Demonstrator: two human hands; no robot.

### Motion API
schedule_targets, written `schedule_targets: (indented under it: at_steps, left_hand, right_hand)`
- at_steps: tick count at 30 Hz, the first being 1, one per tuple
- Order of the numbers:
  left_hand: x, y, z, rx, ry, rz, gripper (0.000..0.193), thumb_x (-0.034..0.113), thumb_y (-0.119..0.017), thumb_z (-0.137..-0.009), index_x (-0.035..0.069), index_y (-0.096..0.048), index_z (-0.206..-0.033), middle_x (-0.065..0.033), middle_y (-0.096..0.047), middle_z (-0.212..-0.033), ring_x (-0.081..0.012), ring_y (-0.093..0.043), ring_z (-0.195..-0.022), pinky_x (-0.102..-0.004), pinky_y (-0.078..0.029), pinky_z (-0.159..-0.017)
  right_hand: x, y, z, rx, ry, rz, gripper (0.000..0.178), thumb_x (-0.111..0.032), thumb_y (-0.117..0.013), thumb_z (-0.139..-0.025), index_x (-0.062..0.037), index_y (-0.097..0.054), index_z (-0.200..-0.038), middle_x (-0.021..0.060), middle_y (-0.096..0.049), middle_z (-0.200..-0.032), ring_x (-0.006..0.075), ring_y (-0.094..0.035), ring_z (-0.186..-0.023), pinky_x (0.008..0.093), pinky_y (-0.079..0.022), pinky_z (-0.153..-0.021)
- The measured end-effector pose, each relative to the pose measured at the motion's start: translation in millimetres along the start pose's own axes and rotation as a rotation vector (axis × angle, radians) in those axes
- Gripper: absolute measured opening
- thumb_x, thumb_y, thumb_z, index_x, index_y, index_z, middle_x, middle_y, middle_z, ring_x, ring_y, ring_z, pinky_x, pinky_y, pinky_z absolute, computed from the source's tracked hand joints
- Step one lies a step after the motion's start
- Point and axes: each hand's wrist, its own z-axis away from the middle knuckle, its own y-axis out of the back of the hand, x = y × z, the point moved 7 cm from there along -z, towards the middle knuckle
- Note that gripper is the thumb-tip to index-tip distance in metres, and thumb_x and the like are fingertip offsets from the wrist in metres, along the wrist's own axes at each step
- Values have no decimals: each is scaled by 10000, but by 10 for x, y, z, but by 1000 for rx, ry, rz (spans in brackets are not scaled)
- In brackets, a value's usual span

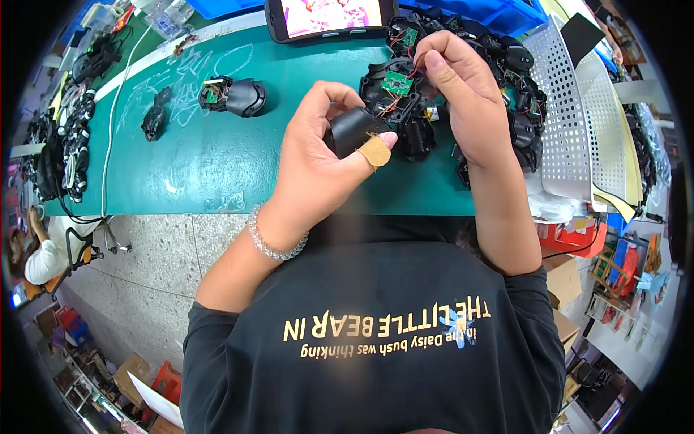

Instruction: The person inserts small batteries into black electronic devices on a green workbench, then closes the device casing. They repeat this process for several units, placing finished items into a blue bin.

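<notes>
My left hand [318,155] is closed round a black plastic housing [353,132], a tan bandage wrapped on its thumb. The housing's open end shows a green circuit board [396,84] with thin wires. Fingers of my right hand [463,90] pinch a thin red wire beside that board. Several similar black housings with boards [517,58] are heaped beyond and to the right of my right hand. Apart from my hands, to the left, lie another black unit with its board showing [246,98] and a small black part [154,116].
A lit phone-like screen [332,16] stands at the table's far edge. White perforated baskets [567,116] and blue bins [499,14] border the heap. On the left, a pale cable [116,123] crosses the green table [195,170]; a seated person [47,257] is further left.
</notes>
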Motion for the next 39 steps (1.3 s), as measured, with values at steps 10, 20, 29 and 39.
schedule_targets:
  at_steps: [10,20,29,39]
  left_hand:
    - [-32,-180,-23,-96,-12,17,321,122,-755,-743,49,-515,-943,-16,-572,-843,-51,-527,-726,-205,-449,-643]
    - [-158,-243,-59,-296,259,428,293,139,-724,-775,41,-493,-927,-48,-589,-829,-105,-595,-710,-249,-516,-623]
    - [-201,-291,-15,-388,292,650,293,177,-668,-830,57,-470,-1009,-99,-596,-846,-186,-619,-732,-296,-525,-610]
    - [-277,-160,-15,-400,327,715,211,214,-580,-891,54,-470,-973,-167,-611,-877,-237,-634,-765,-340,-542,-640]
  right_hand:
    - [2,-261,201,-91,27,70,326,-147,-540,-913,-27,-431,-1195,59,-527,-1012,135,-512,-951,275,-424,-841]
    - [-33,-134,105,-310,-133,640,418,-326,-497,-949,-3,-444,-1208,189,-595,-1023,307,-603,-895,363,-461,-791]
    - [261,-154,171,-472,-298,-210,487,-392,-430,-981,13,-452,-1251,81,-596,-1076,136,-574,-932,303,-455,-841]
    - [41,-203,157,-418,-276,52,321,-317,-471,-965,-15,-550,-888,-8,-518,-808,77,-455,-786,257,-408,-732]
